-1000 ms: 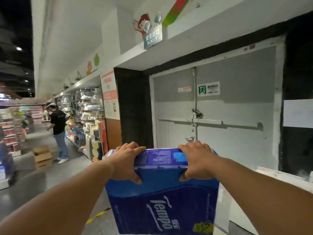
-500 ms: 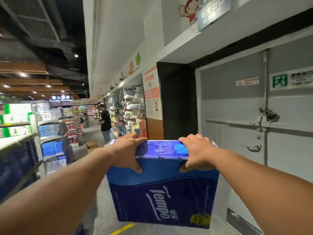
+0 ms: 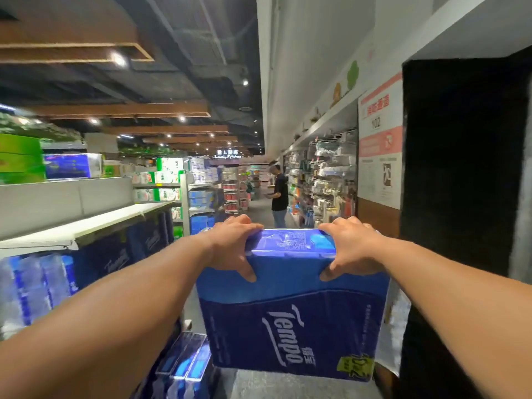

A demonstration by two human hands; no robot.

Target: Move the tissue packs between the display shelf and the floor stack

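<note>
- Fingers [image 3: 244,223] of the left hand [image 3: 230,249] curl over the blue tissue pack [image 3: 290,306], thumb in front.
- Right hand [image 3: 349,249] grips likewise, both arms outstretched.

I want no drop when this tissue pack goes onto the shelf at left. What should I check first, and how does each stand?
1. Left hand grips the Tempo pack: ok.
2. Right hand grips it: ok.
3. Pack level: ok.
4. Free space on the white shelf: ok, near part bare.
5. Packs on the floor near the feet: not ok.
6. Person in the aisle stands apart: ok.
</note>
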